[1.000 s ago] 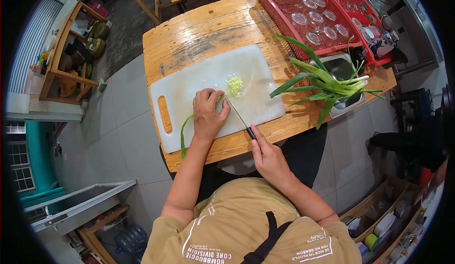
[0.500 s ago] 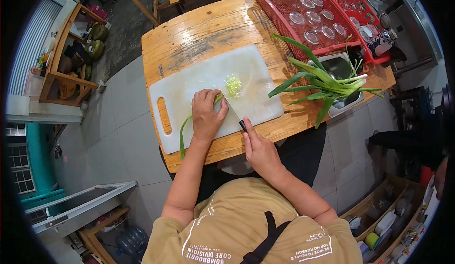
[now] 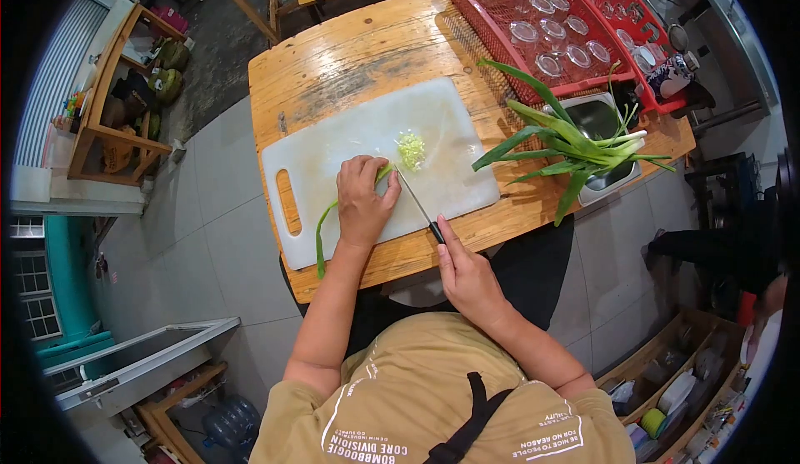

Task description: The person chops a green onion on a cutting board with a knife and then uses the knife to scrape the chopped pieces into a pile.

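Note:
My left hand [image 3: 365, 200] presses a green onion [image 3: 320, 243] onto the white cutting board [image 3: 321, 147], its fingers curled over the stalk. The long green end trails out under my wrist past the board's near edge. My right hand [image 3: 468, 274] is closed round the black handle of a knife [image 3: 419, 204]. The blade's tip end rests by the cut end of the stalk, just right of my left fingertips. A small heap of chopped green onion [image 3: 411, 149] lies on the board beyond the blade.
A bunch of green onions [image 3: 575, 143] lies across a metal container [image 3: 618, 182] on the wooden table [image 3: 333, 56]. Behind it stand a red basket [image 3: 500, 52] of upturned glasses and another red basket [image 3: 646, 89]. Another person's dark-clothed leg [image 3: 708, 251] shows at the right.
My right hand has drawn the knife slightly back toward me and to the right. My left hand stays in place on the green onion.

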